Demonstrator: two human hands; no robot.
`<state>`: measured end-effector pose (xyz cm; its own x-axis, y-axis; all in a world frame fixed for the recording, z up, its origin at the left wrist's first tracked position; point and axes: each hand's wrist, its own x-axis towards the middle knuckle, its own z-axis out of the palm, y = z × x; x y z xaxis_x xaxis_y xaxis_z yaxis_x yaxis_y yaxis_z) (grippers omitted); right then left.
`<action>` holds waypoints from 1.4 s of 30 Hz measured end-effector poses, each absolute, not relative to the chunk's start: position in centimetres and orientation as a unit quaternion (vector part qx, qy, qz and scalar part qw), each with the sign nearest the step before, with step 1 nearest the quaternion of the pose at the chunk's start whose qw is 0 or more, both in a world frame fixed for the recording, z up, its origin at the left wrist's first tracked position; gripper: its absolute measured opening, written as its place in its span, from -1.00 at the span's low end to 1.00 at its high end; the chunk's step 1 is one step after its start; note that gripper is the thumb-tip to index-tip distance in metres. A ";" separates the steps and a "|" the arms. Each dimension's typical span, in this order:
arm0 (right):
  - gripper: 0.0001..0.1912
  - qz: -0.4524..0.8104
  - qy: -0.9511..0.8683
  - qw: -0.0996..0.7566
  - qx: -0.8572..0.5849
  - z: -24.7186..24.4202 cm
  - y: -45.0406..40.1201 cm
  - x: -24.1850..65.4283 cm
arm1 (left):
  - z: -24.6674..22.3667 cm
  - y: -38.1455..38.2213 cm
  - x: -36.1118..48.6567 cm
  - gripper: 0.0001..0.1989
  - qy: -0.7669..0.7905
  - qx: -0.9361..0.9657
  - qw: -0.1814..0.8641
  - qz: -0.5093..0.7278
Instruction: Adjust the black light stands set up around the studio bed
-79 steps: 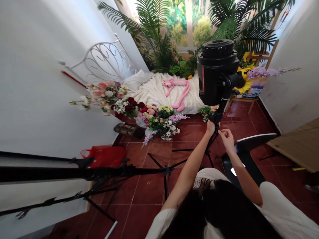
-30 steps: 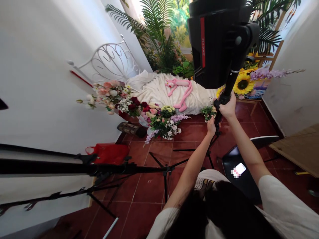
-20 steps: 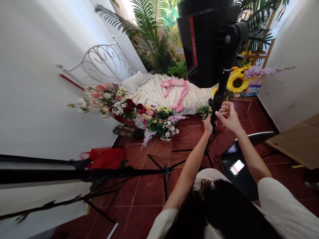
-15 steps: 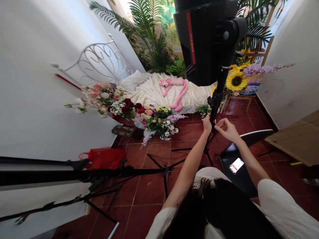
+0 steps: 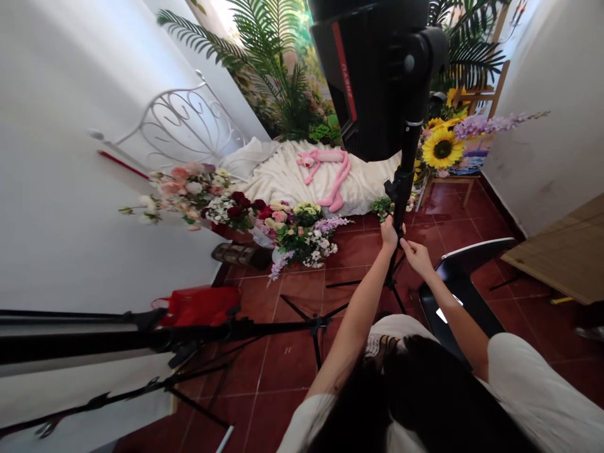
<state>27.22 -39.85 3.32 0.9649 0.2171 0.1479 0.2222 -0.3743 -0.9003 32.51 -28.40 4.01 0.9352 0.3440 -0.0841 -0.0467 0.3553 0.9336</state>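
The bed (image 5: 264, 179), draped in pale cloth, spreads below the window, with flowers (image 5: 302, 236) massed along its near side, apparently as dressing. In front of it, the light stand (image 5: 400, 195) rises from the tiled floor on splayed legs, which seem meant to keep the bulky black lamp head (image 5: 377, 88) from tipping. The black chair (image 5: 465, 286) stands just to the right, well within reach. On the cloth lies a long-limbed pink plush toy (image 5: 330, 167). The left hand (image 5: 389, 233) is wrapped around the pole below its clamp, probably to steady it. Slightly lower, the right hand (image 5: 416, 253) brings thumb and fingers together at the pole's side; whether they pinch a knob I cannot tell.
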 end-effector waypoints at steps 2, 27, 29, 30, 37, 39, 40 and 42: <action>-0.20 0.019 -0.113 0.581 -0.806 2.6 -39.3 27.3 | 3.9 -28.4 32.5 -0.40 0.131 0.553 0.814 0.121; -0.30 0.210 0.035 0.823 -0.527 2.5 -38.4 25.7 | 3.9 -28.6 32.8 -0.37 0.152 0.537 0.822 0.116; -0.26 0.139 0.007 0.770 -0.623 2.6 -38.4 26.0 | 4.0 -28.5 32.8 -0.37 0.149 0.542 0.819 0.113; -0.26 0.102 -0.011 0.735 -0.670 2.7 -38.4 26.1 | 4.0 -28.5 32.8 -0.38 0.147 0.545 0.818 0.111; -0.44 -0.042 -0.109 0.514 -0.850 3.5 -39.3 27.1 | 4.1 -28.4 32.6 -0.39 0.144 0.554 0.814 0.101; -0.47 -0.045 -0.108 0.486 -0.866 3.6 -39.3 27.2 | 4.0 -28.4 32.6 -0.39 0.142 0.555 0.814 0.099; -0.48 -0.041 -0.106 0.477 -0.872 3.7 -39.3 27.2 | 3.9 -28.3 32.7 -0.38 0.141 0.556 0.813 0.098; -0.49 -0.027 -0.105 0.470 -0.876 3.7 -39.3 27.3 | 3.8 -28.3 32.7 -0.38 0.138 0.556 0.814 0.097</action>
<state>27.28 -39.27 3.67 0.9766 0.1577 0.1460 0.2089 -0.5370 -0.8173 32.72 -28.32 3.80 0.9432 0.3108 -0.1177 -0.0033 0.3628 0.9319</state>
